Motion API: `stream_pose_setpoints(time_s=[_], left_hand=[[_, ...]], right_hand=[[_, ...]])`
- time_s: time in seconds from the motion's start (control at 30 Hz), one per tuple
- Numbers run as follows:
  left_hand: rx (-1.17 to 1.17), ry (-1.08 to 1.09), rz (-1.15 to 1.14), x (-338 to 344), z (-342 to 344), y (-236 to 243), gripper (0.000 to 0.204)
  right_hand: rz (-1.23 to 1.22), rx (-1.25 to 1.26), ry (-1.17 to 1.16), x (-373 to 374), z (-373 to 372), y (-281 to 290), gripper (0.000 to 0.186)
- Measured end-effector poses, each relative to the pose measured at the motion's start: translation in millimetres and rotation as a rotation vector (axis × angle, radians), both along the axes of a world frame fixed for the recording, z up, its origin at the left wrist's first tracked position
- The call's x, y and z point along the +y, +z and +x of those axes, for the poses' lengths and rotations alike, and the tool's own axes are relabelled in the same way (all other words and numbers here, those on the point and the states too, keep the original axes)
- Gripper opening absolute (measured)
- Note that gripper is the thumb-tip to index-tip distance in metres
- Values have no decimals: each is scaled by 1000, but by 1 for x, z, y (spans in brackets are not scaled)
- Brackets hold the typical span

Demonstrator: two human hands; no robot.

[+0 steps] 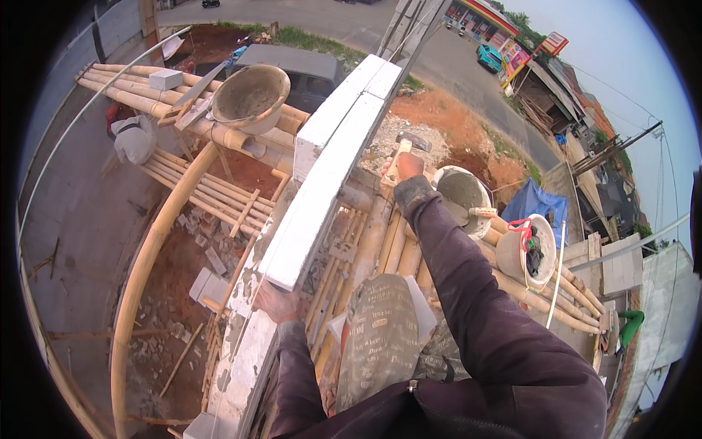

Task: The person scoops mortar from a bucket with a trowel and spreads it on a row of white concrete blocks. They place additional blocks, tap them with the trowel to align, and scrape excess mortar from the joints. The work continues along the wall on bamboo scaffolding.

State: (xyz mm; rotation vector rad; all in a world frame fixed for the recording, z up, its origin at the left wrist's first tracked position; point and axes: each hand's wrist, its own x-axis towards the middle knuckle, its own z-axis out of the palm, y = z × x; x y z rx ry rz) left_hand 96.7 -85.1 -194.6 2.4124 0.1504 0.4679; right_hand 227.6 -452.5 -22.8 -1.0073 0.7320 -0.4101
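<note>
While the left hand (278, 304) lay against the nearest end of the long white block (329, 197), the right hand (408, 167), off to the block's right, was closed round the handle of one hammer (414, 140). One knee (380, 318) in patterned cloth rose just right of the block's near end. The block itself sat on top of the wall (241, 373). Two buckets stood to the block's right, a mortar bucket (475, 228) and, farther right, a white bucket (508, 260); one basin (269, 121) sat to its left, with one small pale block (167, 79) farther left. Past it were one dark van (311, 80) and, far to its right, one turquoise car (488, 57).

Nearer than the block, the wall's narrow, mortar-smeared top ran on. Left of the block the edge fell away to rubble well below, with open air crossed by one curved bamboo pole (157, 249); right of it, the bamboo platform (391, 241) gave footing, and open air lay beyond the hammer.

The left fingers were partly hidden at the block's end, so whether they gripped could not be told. Beyond the block, the van was partly covered; a seam near the block's far end was hard to make out.
</note>
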Motion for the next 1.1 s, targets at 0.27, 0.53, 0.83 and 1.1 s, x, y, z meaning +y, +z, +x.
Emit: stream_pose_setpoints(time_s=[0.27, 0.53, 0.83, 1.1], left_hand=[[103, -24, 47, 3, 1, -6, 87], [-48, -22, 104, 14, -22, 74, 81], [-159, -588, 475, -90, 99, 195, 70], [138, -609, 615, -145, 158, 185, 76]], right_hand=[[167, 54, 68, 25, 40, -18, 33], [171, 16, 37, 33, 37, -12, 25], [299, -108, 121, 19, 42, -53, 21], [-158, 179, 273, -9, 43, 6, 28]])
